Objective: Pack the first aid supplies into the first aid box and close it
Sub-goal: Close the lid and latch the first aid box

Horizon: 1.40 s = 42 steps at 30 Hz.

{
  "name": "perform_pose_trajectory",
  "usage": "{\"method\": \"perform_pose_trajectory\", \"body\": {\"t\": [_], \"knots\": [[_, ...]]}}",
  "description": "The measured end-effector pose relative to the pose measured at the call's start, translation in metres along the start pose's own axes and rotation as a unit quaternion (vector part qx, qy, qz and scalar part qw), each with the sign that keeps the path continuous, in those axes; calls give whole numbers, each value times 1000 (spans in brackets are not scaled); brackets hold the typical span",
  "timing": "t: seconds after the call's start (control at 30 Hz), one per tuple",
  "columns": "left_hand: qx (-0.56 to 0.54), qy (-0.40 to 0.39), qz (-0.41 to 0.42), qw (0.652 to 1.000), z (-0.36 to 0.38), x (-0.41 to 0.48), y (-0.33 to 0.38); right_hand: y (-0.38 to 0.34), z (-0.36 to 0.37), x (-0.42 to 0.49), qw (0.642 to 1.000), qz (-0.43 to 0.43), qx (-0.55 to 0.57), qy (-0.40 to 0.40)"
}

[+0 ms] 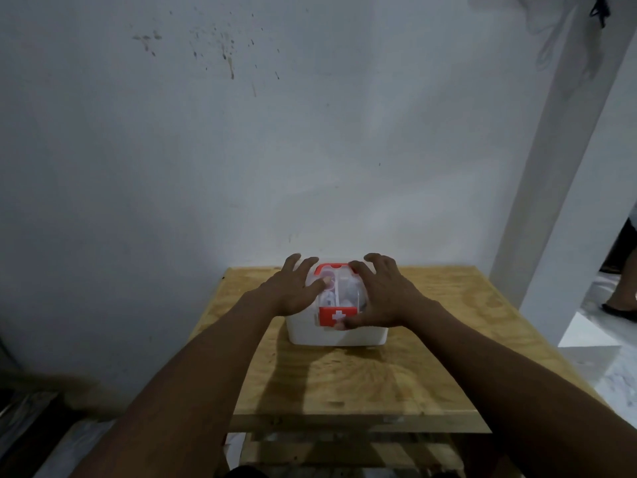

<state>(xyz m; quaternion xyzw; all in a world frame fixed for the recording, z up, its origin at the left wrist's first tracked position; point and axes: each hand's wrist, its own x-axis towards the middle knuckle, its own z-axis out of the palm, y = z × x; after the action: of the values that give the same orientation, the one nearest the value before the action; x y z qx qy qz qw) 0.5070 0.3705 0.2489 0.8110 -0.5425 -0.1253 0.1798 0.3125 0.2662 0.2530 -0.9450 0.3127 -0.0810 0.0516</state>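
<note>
1 pale plywood table (431, 357) stood against a stained white wall (241, 150); on it sat the white plastic first aid box (339, 334) with clear lid, red latch (335, 316) shut. Left hand (296, 291) and right hand (381, 294) lay flat, fingers spread, pressing the lid, gripping nothing.

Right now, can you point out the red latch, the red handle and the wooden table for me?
red latch (336, 316), head view, on its white cross.
red handle (331, 268), head view, on its top bar.
wooden table (448, 339), head view, on bare top right of the box.
</note>
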Motion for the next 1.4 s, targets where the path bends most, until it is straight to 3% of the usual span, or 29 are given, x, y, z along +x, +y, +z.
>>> {"method": "perform_pose_trajectory", "body": {"t": [0.37,0.47,0.6,0.7,0.77,0.87,1.03,1.4], "knots": [[-24,8,3,1000,0,0,1,-3,7,0,999,5,-24,27],[-50,41,0,998,4,1,0,-3,7,1,999,12,-3,30],[-164,153,-39,974,19,-8,3,-1,19,0,991,40,101,74],[-249,205,-62,944,29,-19,1,1,24,-8,947,89,269,153],[-300,192,-76,931,32,-22,-5,9,32,-11,895,160,378,178],[-376,125,-60,916,30,-28,-17,21,43,-14,857,214,454,116],[-452,32,-52,890,24,-40,-27,19,41,-15,845,205,482,106],[-454,38,-34,889,3,6,-2,45,20,15,842,214,471,153]]}}
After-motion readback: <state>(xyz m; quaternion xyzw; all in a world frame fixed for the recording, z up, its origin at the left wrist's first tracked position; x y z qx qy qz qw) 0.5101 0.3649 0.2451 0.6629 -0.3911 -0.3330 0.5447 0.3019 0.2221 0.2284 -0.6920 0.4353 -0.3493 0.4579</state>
